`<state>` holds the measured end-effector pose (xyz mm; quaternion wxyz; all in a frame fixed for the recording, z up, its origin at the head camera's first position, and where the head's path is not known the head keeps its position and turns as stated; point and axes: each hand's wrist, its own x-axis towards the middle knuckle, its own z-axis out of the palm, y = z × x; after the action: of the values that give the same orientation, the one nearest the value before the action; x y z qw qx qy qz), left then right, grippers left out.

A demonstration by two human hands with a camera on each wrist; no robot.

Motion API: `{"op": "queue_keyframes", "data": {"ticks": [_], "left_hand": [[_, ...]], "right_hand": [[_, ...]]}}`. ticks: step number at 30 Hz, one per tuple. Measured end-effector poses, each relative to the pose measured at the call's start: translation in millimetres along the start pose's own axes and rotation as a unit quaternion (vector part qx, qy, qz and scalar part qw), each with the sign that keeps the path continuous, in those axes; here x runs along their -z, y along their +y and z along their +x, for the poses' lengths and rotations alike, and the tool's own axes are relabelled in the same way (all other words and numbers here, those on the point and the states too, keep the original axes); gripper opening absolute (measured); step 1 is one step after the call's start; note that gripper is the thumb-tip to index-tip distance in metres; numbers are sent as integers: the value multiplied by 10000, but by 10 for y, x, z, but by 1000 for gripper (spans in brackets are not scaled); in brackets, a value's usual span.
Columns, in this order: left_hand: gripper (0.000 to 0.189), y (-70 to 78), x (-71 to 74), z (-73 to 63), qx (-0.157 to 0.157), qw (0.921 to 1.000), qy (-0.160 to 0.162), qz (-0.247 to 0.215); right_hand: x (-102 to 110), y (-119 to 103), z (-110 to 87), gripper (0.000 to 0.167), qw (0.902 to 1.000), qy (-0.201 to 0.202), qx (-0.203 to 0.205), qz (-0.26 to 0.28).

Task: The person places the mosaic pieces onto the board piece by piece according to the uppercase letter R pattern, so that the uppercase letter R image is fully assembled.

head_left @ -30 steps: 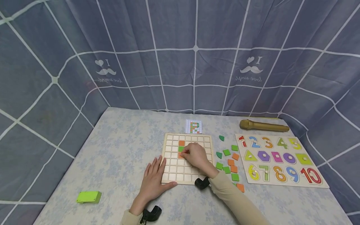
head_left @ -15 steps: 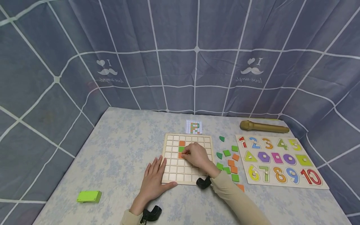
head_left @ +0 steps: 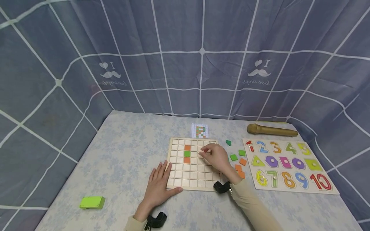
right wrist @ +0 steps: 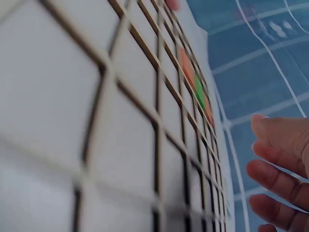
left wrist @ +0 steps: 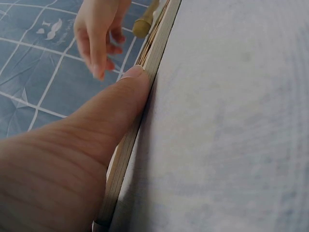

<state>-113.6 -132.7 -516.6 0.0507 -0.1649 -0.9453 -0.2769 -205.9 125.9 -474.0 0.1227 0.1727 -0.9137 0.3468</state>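
A wooden grid board (head_left: 179, 175) lies on the table, holding an orange tile (head_left: 187, 147), a green tile (head_left: 187, 153) and a second orange tile (head_left: 187, 160) in one column. My left hand (head_left: 157, 186) rests at its lower left corner, fingers straight along the left side; the left wrist view has the thumb (left wrist: 113, 104) against the front edge. Over the board's right half hovers my right hand (head_left: 217, 157). The right wrist view shows its fingers (right wrist: 270, 176) loosely bent, apart from the board, with nothing visible between them.
Loose green tiles (head_left: 233, 157), orange tiles (head_left: 238, 167) and dark green quarter-round pieces (head_left: 228, 142) lie right of the board. A pattern card (head_left: 199, 131) sits behind it. Farther right are a number puzzle (head_left: 292, 165) and a gold microphone (head_left: 271, 130); a lime block (head_left: 92, 202) lies left.
My right hand has let go of the lower orange tile, which stays in its grid cell, and has moved right. The left hand has kept its place.
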Motion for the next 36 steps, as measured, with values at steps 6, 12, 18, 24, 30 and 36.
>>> {"op": "queue_keyframes", "data": {"ticks": [6,12,18,24,30,36], "left_hand": [[97,-15,9,-5,32,10000,-50,-39],[97,-9,16,-5,-1,10000,-25,-40],[97,-1,25,-10,-35,10000,21,-31],[98,-1,21,-5,-25,10000,9,-25],[97,-4,9,7,-21,10000,-9,-56],[98,-1,-3,9,-20,10000,-37,-50]], "right_hand": [[253,197,-49,19,9981,452,-352,-232],[461,388,-118,24,9955,576,-689,-298],[578,513,-197,30,9909,447,-1204,-401],[656,589,-246,30,9841,122,-1693,-524],[682,657,-270,26,9799,-156,-1868,-687],[689,711,-294,28,9770,-246,-1965,-786]]}}
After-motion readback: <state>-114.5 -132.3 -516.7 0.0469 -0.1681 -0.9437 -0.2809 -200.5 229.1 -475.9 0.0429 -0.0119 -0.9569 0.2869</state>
